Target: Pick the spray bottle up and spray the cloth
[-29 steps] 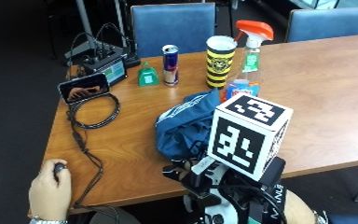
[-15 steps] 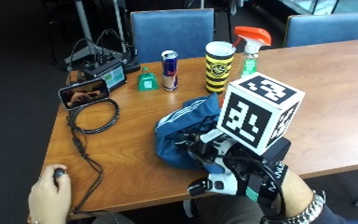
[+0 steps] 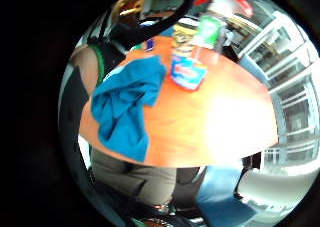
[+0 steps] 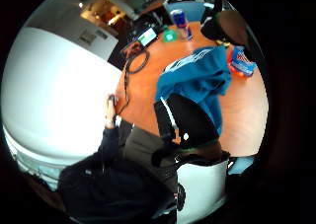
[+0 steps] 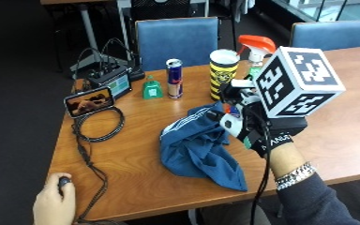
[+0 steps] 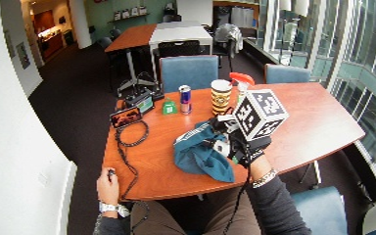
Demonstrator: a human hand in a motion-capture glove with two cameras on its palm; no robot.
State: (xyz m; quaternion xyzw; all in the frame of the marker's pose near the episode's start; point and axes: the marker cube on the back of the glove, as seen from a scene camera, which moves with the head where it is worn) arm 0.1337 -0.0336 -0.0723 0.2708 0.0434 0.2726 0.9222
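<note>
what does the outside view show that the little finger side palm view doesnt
Only the outside view shows the gloved right hand above the cloth's edge, the phone, the green bell and the person's bare hand at the near edge.

Only the palm view shows a blue packet on the table beside the cloth, and windows beyond.

Both show the blue cloth, the red-topped spray bottle, the yellow cup and the table.
</note>
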